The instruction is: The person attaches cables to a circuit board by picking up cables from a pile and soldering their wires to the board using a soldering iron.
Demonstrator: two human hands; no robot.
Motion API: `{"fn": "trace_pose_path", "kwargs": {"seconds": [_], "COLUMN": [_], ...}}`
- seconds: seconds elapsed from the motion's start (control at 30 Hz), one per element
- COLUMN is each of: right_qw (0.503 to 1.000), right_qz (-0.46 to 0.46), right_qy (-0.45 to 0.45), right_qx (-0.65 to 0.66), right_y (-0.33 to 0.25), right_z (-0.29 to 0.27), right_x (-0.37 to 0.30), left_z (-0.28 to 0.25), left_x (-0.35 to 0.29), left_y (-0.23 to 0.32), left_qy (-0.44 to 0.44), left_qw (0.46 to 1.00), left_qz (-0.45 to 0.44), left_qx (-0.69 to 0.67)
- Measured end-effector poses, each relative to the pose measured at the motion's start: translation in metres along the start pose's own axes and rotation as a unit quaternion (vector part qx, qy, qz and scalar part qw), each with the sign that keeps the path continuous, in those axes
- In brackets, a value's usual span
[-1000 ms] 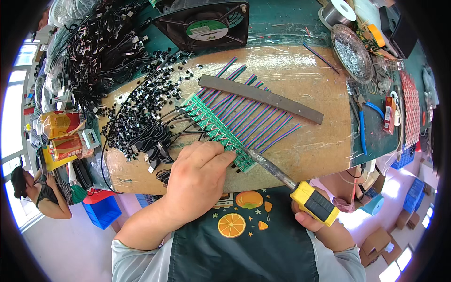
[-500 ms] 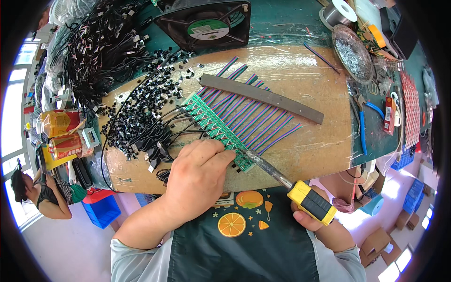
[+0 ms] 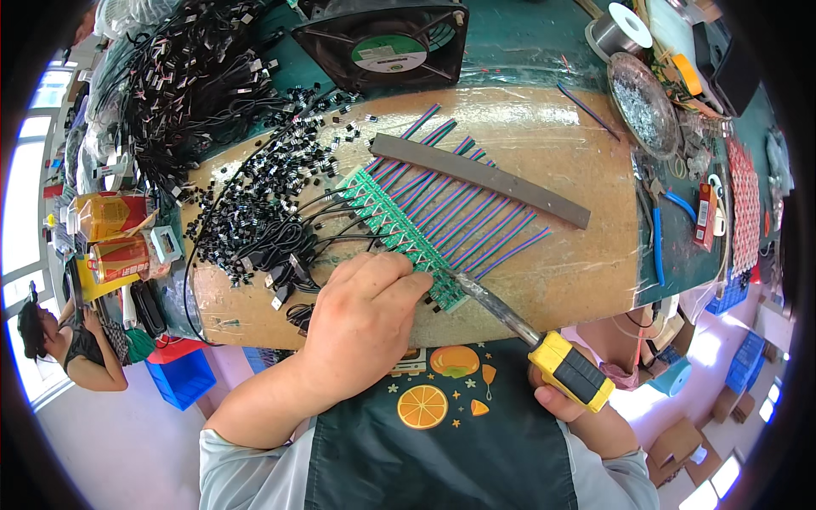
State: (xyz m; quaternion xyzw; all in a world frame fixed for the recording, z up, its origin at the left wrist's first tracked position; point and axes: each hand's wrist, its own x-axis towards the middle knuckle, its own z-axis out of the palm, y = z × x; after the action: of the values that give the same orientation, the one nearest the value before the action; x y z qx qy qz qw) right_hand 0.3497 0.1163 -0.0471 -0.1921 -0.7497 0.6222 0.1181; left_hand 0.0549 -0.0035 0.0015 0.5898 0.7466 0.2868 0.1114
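A green circuit board strip (image 3: 393, 228) lies slantwise on the bench mat, with several multicoloured ribbon wires (image 3: 463, 234) fanning out from its right side. Black cables (image 3: 327, 217) join its left side. My left hand (image 3: 361, 319) is closed over the strip's near part, thumb and fingers pinched together; what they grip is hidden. In my right hand (image 3: 557, 404) is a soldering iron (image 3: 571, 367) with a yellow and black handle. Its metal shaft slants up to the left, and the tip is at the board beside my left fingertips. Whether it touches cannot be made out.
A dark flat bar (image 3: 484, 180) lies across the ribbon wires. Left of the board spread loose black connectors (image 3: 272, 161) and bundled cables (image 3: 195, 85). A fan (image 3: 382, 51) stands at the back. Solder wire spool (image 3: 622, 32), metal dish (image 3: 642, 106) and blue-handled pliers (image 3: 657, 238) are at right.
The whole view has shifted slightly, so the bench things appear a little further right. Both hands, the soldering iron and the board keep nearly the same positions relative to one another.
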Motion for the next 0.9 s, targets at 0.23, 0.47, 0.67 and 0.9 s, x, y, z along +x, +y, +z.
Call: {"fn": "trace_pose_path", "kwargs": {"seconds": [0.23, 0.47, 0.67, 0.9], "right_qw": [0.982, 0.955, 0.951, 0.952], "right_qz": [0.034, 0.037, 0.015, 0.007], "right_qy": [0.058, 0.11, 0.092, 0.085], "right_qx": [0.179, 0.275, 0.296, 0.296], "right_y": [0.0, -0.014, -0.008, 0.0], "right_z": [0.005, 0.01, 0.008, 0.007], "right_x": [-0.002, 0.029, 0.03, 0.027], "left_z": [-0.008, -0.056, -0.085, -0.081], "left_x": [0.0, 0.029, 0.064, 0.079], "left_y": [0.0, -0.053, -0.14, -0.155], "left_qy": [-0.009, 0.098, 0.167, 0.132], "left_qw": [1.0, 0.989, 0.942, 0.93], "left_qz": [0.011, -0.04, -0.107, -0.111], "left_qx": [0.01, 0.101, 0.271, 0.323]}}
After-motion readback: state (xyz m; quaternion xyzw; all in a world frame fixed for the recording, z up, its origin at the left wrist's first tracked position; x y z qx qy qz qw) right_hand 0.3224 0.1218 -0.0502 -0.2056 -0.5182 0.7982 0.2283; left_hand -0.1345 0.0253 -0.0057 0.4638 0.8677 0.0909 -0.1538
